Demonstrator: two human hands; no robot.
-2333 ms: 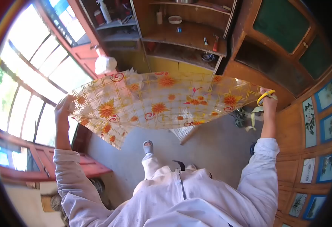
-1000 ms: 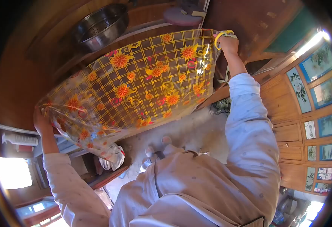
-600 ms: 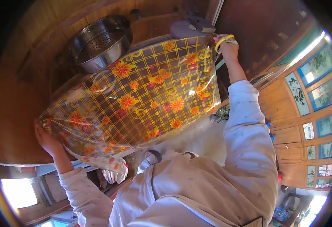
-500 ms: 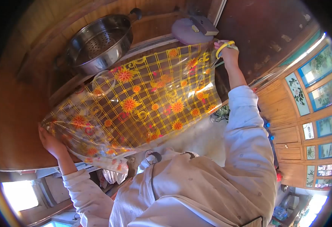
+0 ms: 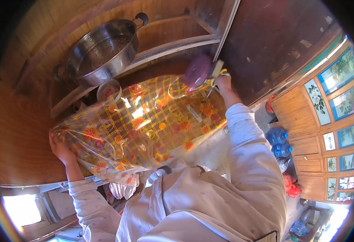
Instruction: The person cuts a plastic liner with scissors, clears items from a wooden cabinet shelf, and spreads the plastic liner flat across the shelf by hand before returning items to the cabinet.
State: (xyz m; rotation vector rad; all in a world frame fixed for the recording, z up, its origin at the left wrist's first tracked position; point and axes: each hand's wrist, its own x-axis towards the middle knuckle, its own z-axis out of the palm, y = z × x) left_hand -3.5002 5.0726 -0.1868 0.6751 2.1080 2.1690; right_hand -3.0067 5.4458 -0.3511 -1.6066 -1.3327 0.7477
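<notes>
A clear plastic sheet [image 5: 161, 125] with a yellow lattice and orange flowers spreads in front of me. My left hand [image 5: 62, 152] is closed on its gathered left corner. At the sheet's far right end, my right hand [image 5: 224, 82] grips scissors [image 5: 220, 74] with yellow handles. Their blades are mostly hidden. Right by that hand is a tilted, blurred purple round lid-like disc [image 5: 198, 71], with a pale block [image 5: 217, 68] against it. Whether my fingers touch the disc, I cannot tell.
A steel steamer pot [image 5: 104, 52] with a perforated bottom stands beyond the sheet, beside a clear round container [image 5: 109, 92]. A dark board [image 5: 274, 52] rises at the right. Blue water jugs [image 5: 278, 141] and a wooden cabinet [image 5: 306, 149] lie farther right.
My right hand has moved left and nearer to me with the scissors. The purple disc and block have shifted the same way and tilted. The sheet has slackened; my left hand keeps its hold.
</notes>
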